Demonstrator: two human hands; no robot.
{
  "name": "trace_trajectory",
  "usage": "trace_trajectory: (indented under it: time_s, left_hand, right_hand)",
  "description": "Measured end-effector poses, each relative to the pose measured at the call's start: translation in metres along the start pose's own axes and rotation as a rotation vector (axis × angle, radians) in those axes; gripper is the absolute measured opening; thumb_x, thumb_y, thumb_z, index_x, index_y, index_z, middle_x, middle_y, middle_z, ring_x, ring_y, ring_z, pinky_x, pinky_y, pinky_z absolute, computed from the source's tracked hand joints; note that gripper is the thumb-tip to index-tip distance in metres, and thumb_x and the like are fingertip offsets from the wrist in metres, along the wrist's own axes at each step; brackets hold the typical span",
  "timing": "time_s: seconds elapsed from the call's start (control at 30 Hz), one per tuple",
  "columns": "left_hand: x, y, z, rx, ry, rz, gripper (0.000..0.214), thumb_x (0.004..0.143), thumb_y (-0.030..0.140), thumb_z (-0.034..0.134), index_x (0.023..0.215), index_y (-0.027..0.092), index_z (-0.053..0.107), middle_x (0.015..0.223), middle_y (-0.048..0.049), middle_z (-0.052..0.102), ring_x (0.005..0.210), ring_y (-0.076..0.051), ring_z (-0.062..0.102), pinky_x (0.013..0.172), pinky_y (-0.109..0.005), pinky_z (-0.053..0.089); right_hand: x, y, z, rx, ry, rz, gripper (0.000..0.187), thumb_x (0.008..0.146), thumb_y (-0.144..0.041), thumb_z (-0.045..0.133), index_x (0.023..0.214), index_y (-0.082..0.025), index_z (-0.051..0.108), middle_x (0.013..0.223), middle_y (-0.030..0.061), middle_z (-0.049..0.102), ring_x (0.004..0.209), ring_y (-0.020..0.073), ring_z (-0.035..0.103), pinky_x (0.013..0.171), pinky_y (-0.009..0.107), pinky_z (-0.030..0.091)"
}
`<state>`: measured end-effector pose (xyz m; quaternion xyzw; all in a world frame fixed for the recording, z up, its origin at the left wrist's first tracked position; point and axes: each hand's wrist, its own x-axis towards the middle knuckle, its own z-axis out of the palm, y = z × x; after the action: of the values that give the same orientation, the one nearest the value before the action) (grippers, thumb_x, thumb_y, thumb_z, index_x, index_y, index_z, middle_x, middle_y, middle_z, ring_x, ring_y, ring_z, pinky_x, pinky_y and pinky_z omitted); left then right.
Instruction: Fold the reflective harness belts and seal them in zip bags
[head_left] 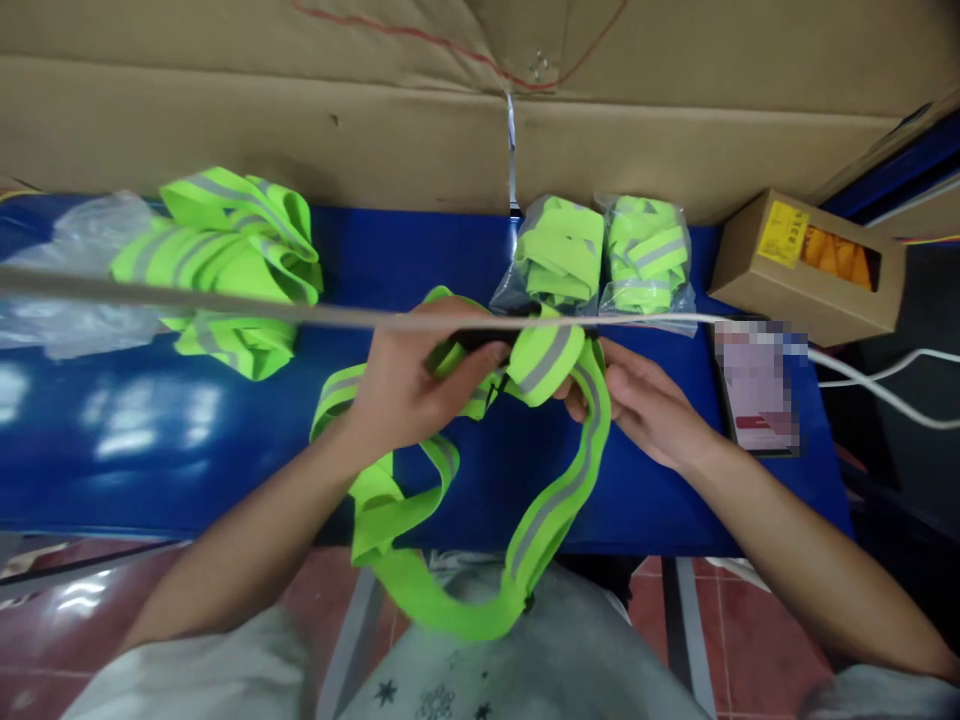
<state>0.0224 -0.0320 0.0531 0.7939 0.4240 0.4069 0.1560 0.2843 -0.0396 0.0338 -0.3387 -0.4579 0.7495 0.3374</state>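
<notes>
A neon-green reflective strap [559,495] with a grey stripe hangs in loops between my hands, its lowest loop drooping past the table's front edge onto my lap. My left hand [409,375] is closed around one stretch of it, thumb pressed near a dark piece that looks like a buckle. On the other side, my right hand [652,400] grips the strap close to a folded loop; some of its fingers are hidden behind the band. A white cable [322,316] crosses the view in front of the left hand.
A heap of green reflective straps [225,265] lies at left beside clear plastic bags [97,260]. Two bagged strap bundles [559,250] stand at the back of the blue table [187,470]. To the right are a cardboard box [817,265] and a phone [757,390].
</notes>
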Motion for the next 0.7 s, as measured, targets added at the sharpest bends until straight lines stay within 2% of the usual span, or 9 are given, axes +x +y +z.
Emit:
trace_trajectory:
  time_s: [0.07, 0.13, 0.2, 0.27, 0.33, 0.4, 0.5, 0.6, 0.7]
  left_hand:
    - [0.003, -0.007, 0.002, -0.08, -0.01, -0.154, 0.014, 0.096, 0.033, 0.07, 0.092, 0.02, 0.072, 0.08, -0.0006, 0.07, 0.067, -0.013, 0.06, 0.058, -0.026, 0.044]
    - [0.005, -0.017, 0.004, -0.139, -0.005, -0.236, 0.018, 0.093, 0.038, 0.075, 0.088, 0.02, 0.073, 0.077, -0.0004, 0.068, 0.066, -0.013, 0.058, 0.058, -0.026, 0.043]
    - [0.008, -0.028, 0.006, -0.192, -0.017, -0.245, 0.018, 0.089, 0.039, 0.079, 0.089, 0.022, 0.075, 0.082, -0.0012, 0.071, 0.071, -0.015, 0.061, 0.065, -0.027, 0.047]
    - [0.009, -0.038, 0.006, -0.205, -0.008, -0.231, 0.017, 0.087, 0.039, 0.081, 0.092, 0.023, 0.076, 0.089, -0.0025, 0.073, 0.079, -0.018, 0.065, 0.075, -0.029, 0.051]
    - [0.011, -0.044, 0.003, -0.19, 0.0, -0.211, 0.019, 0.086, 0.039, 0.082, 0.094, 0.024, 0.076, 0.094, -0.0034, 0.074, 0.085, -0.019, 0.067, 0.082, -0.031, 0.053]
    - [0.013, -0.042, -0.004, -0.167, -0.036, -0.166, 0.02, 0.088, 0.04, 0.081, 0.096, 0.024, 0.075, 0.096, -0.0037, 0.075, 0.086, -0.019, 0.068, 0.083, -0.032, 0.054]
    - [0.022, -0.022, -0.015, 0.02, -0.119, -0.041, 0.02, 0.096, 0.041, 0.072, 0.107, 0.024, 0.075, 0.103, -0.0058, 0.075, 0.092, -0.021, 0.07, 0.085, -0.033, 0.055]
    - [0.04, 0.022, -0.017, 0.399, -0.206, 0.075, 0.029, 0.107, 0.034, 0.052, 0.124, 0.024, 0.074, 0.111, -0.0088, 0.072, 0.103, -0.025, 0.07, 0.091, -0.04, 0.055]
    - [0.065, 0.073, -0.008, 0.604, -0.324, 0.17, 0.042, 0.111, 0.024, 0.034, 0.122, 0.019, 0.075, 0.107, -0.0092, 0.069, 0.112, -0.03, 0.07, 0.095, -0.047, 0.055]
  right_hand:
    - [0.001, 0.002, 0.002, -0.074, 0.002, -0.001, 0.05, 0.083, -0.059, 0.083, 0.113, -0.021, 0.068, 0.091, 0.002, 0.072, 0.07, 0.0123, 0.059, 0.066, 0.026, 0.049]
    - [0.003, 0.007, 0.003, -0.18, 0.013, -0.01, 0.039, 0.089, -0.053, 0.079, 0.105, -0.02, 0.068, 0.089, 0.002, 0.071, 0.07, 0.0113, 0.056, 0.065, 0.026, 0.046]
    - [0.005, 0.014, 0.002, -0.305, 0.043, -0.057, 0.03, 0.098, -0.05, 0.068, 0.1, -0.019, 0.067, 0.09, 0.0031, 0.071, 0.072, 0.0122, 0.057, 0.067, 0.027, 0.047]
    - [0.007, 0.022, 0.0, -0.429, 0.094, -0.137, 0.027, 0.103, -0.046, 0.059, 0.103, -0.02, 0.068, 0.095, 0.0041, 0.071, 0.078, 0.0145, 0.062, 0.073, 0.03, 0.05]
    - [0.009, 0.027, -0.004, -0.549, 0.181, -0.226, 0.026, 0.104, -0.042, 0.056, 0.114, -0.022, 0.068, 0.105, 0.0051, 0.073, 0.093, 0.0181, 0.067, 0.087, 0.035, 0.054]
    - [0.011, 0.03, -0.008, -0.635, 0.268, -0.299, 0.031, 0.104, -0.041, 0.058, 0.128, -0.023, 0.065, 0.119, 0.0071, 0.072, 0.11, 0.022, 0.068, 0.103, 0.041, 0.053]
    - [0.013, 0.028, -0.01, -0.697, 0.349, -0.386, 0.056, 0.099, -0.051, 0.067, 0.147, -0.025, 0.054, 0.141, 0.0111, 0.064, 0.126, 0.0268, 0.064, 0.114, 0.047, 0.05]
    - [0.015, 0.024, -0.006, -0.82, 0.454, -0.564, 0.078, 0.09, -0.061, 0.075, 0.154, -0.027, 0.047, 0.153, 0.0133, 0.054, 0.142, 0.0327, 0.054, 0.122, 0.054, 0.044]
    - [0.021, 0.019, -0.004, -0.927, 0.589, -0.725, 0.076, 0.093, -0.063, 0.069, 0.156, -0.03, 0.043, 0.156, 0.0128, 0.049, 0.152, 0.0344, 0.042, 0.129, 0.06, 0.034]
